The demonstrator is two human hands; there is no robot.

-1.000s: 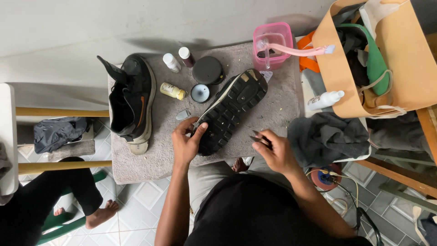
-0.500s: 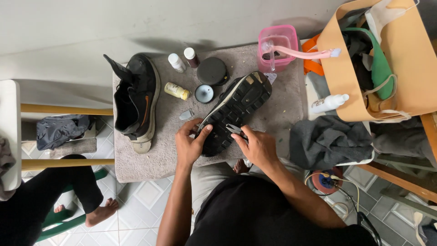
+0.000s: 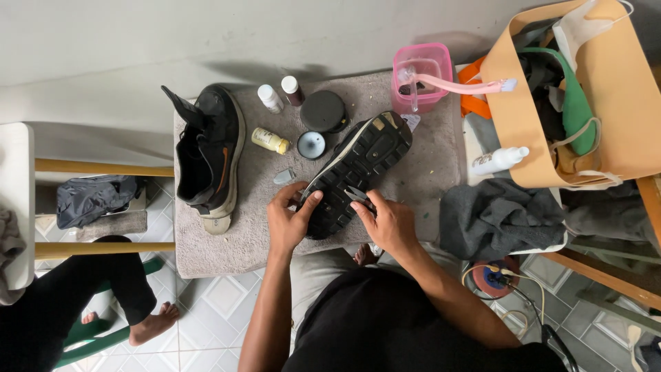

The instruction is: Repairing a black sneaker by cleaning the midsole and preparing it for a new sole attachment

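Observation:
A black shoe (image 3: pixel 365 162) lies sole-up on the grey towel (image 3: pixel 427 165), tilted with its toe toward the far right. My left hand (image 3: pixel 289 220) grips the heel end of that shoe. My right hand (image 3: pixel 389 220) holds a small metal tool (image 3: pixel 357 194) whose tip touches the tread of the sole. The second black shoe (image 3: pixel 210 155) stands on its side to the left on the towel.
Small bottles (image 3: pixel 270 140), a black round lid (image 3: pixel 322 110) and an open tin (image 3: pixel 311 145) sit behind the shoe. A pink container (image 3: pixel 421 65) with a brush, a tan bag (image 3: pixel 620 103), a white bottle (image 3: pixel 499 160) and grey cloth (image 3: pixel 496 217) lie right. Another person's leg (image 3: pixel 117 303) is lower left.
My right hand moved left from beside the shoe onto the sole, bringing the metal tool to the tread. My left hand kept its grip on the heel end.

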